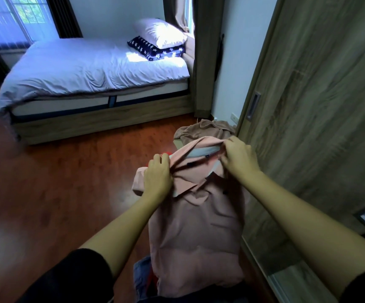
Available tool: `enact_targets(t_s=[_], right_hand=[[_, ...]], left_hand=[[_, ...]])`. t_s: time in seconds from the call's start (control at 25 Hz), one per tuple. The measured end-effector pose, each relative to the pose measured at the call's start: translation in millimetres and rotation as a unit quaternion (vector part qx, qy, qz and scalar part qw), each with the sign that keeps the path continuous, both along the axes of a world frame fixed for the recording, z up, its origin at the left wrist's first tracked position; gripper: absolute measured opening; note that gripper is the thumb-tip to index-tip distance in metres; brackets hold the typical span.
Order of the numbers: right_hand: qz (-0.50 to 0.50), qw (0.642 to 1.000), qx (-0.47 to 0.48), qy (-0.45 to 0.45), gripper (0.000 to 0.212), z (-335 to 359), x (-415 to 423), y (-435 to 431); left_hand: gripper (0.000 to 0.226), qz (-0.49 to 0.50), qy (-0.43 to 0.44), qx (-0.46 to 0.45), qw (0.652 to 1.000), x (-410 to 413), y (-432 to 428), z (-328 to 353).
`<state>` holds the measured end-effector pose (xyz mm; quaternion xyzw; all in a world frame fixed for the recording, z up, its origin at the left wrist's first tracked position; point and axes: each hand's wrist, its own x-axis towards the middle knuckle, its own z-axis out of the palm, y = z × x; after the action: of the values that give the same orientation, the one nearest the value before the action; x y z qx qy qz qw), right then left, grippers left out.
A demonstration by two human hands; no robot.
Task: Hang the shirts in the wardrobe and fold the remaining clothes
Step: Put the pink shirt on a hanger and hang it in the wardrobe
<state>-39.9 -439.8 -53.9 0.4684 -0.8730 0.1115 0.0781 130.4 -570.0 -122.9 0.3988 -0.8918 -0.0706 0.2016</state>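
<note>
Both your left hand (158, 174) and right hand (238, 154) had fingers clamped on the pink shirt's (195, 232) collar shoulders, where the light, limp cloth probably handled best.

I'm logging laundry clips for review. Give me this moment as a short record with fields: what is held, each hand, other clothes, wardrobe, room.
held item: pink collared shirt, hanging down in front of the person
left hand: gripping the shirt beside the collar
right hand: pinching the shirt at the neck opening
hanger: none clearly visible
other clothes: brown garment on the floor by the wardrobe; denim piece below the shirt
wardrobe: wooden sliding door at right; inside not visible
room: bed with white pillow
</note>
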Motion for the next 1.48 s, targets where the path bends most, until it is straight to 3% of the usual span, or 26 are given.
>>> enact_targets(t_s=[0.16, 0.28, 0.44, 0.64, 0.76, 0.88, 0.92, 1.0, 1.08, 1.16, 1.28, 1.36, 1.48], right_hand=[[0.009, 1.0, 0.008, -0.001, 0.025, 3, 8, 29], [0.007, 0.997, 0.083, 0.001, 0.029, 3, 19, 45], [0.014, 0.998, 0.056, -0.02, 0.031, 24, 26, 58], [0.009, 0.999, -0.036, 0.034, 0.03, 93, 42, 71], [-0.023, 0.994, -0.068, 0.087, 0.026, 136, 50, 83], [-0.033, 0.994, -0.046, 0.092, 0.03, 160, 53, 97], [-0.024, 0.995, -0.039, 0.088, 0.033, 164, 53, 101], [0.016, 0.994, -0.024, 0.106, 0.035, 170, 48, 105], [0.052, 0.992, -0.019, 0.113, 0.038, 174, 43, 108], [0.055, 0.993, -0.045, 0.092, 0.044, 181, 38, 114], [0.05, 0.991, -0.101, 0.072, 0.039, 191, 25, 132], [0.056, 0.991, -0.082, 0.091, 0.041, 194, 21, 141], [0.06, 0.989, -0.077, 0.114, 0.045, 199, 21, 141]], left_hand=[[0.018, -0.041, 0.011, -0.058, 0.997, 35, 9, 7], [0.012, -0.027, 0.028, 0.05, 0.998, 48, 24, 15], [0.015, 0.069, 0.136, 0.179, 0.972, 55, 19, 63], [0.023, 0.073, 0.161, 0.107, 0.979, 56, 12, 157], [0.016, 0.046, 0.197, 0.053, 0.978, 56, 26, 193], [0.031, 0.037, 0.195, 0.12, 0.973, 60, 43, 204], [0.034, 0.039, 0.209, 0.176, 0.961, 60, 47, 208], [0.03, 0.024, 0.264, 0.341, 0.902, 57, 52, 220], [0.029, 0.007, 0.301, 0.528, 0.794, 52, 59, 231], [0.022, -0.005, 0.317, 0.631, 0.708, 55, 63, 236], [0.022, -0.071, 0.299, 0.666, 0.68, 69, 65, 235], [0.03, -0.109, 0.317, 0.671, 0.661, 73, 67, 233], [0.018, -0.163, 0.43, 0.661, 0.592, 66, 74, 235]])
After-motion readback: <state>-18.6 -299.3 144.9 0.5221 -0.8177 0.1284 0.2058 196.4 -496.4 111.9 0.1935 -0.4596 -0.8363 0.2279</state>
